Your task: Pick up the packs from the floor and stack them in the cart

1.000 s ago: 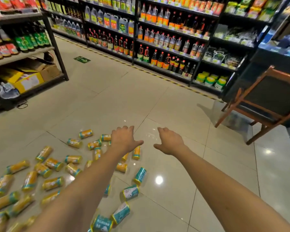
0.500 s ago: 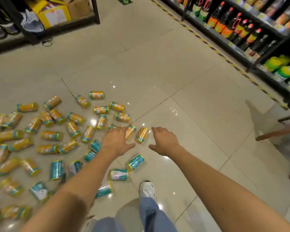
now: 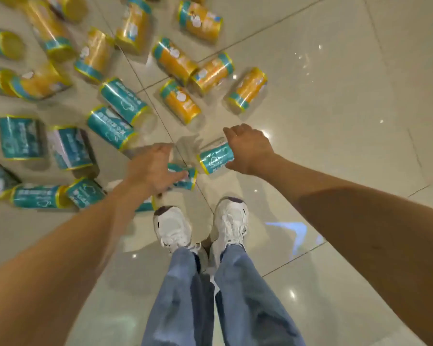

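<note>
Denim-blue trouser legs (image 3: pixel 210 295) fill the near middle of the view. They end in two white sneakers (image 3: pixel 171 228) set side by side on the glossy beige tiled floor (image 3: pixel 335 121).

Just beyond the toes, both bare arms reach down. The left hand (image 3: pixel 153 168) is blurred, with its fingers spread apart and its thumb stretched over the near teal pack (image 3: pixel 184 178). That pack lies on its side just ahead of the left sneaker, and whether the hand touches it cannot be told.

Just beside it, the right hand (image 3: pixel 251 148) has fingers curled over the right end of the tilted teal pack (image 3: pixel 215 158), thumb on the near side, clamped round it. Whether this pack rests on the floor or is already off it cannot be told.

Left of the hands, more teal packs (image 3: pixel 110 127) lie scattered on their sides, some touching. Farther out, yellow packs (image 3: pixel 179 101) with teal bands are strewn over the floor. A few sit just beyond the right hand, and many more lie toward the far left.
</note>
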Demonstrator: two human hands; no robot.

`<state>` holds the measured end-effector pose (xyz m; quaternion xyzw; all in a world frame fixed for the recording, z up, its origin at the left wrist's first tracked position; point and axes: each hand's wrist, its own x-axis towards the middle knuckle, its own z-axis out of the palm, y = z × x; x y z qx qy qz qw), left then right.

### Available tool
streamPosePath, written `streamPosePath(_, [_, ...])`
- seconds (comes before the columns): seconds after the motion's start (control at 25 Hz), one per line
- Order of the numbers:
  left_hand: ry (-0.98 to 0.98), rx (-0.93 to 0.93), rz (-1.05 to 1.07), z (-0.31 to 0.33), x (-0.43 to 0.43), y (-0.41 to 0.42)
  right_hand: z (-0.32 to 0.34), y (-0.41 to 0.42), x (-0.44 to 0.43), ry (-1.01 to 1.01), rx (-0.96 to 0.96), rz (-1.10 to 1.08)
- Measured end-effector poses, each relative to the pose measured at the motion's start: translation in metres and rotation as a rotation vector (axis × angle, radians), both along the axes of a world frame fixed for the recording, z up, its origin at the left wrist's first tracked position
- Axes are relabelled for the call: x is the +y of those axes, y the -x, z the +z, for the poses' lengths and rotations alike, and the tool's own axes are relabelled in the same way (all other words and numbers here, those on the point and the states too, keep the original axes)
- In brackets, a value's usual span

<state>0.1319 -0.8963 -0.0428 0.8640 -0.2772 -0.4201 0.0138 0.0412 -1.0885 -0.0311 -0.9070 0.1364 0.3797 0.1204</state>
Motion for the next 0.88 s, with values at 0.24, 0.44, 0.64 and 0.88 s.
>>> streamPosePath(0.24, [0.082,0.095,-0.131,-0.159,0.035,0.030,-0.168,0.017,0.019,0.000,0.005,0.161])
streamPosePath(0.44, [0.137,-0.041,-0.464,-0.208,0.040,0.029,-0.218,0.020,0.029,0.054,-0.084,0.278])
streamPosePath(0.64, [0.125,-0.057,-0.484,-0.210,0.042,0.031,-0.223,0.026,0.025,0.026,-0.168,0.315])
streamPosePath(0.88, [0.059,-0.019,-0.050,-0.182,0.039,0.038,-0.180,0.036,0.025,-0.001,-0.094,0.120])
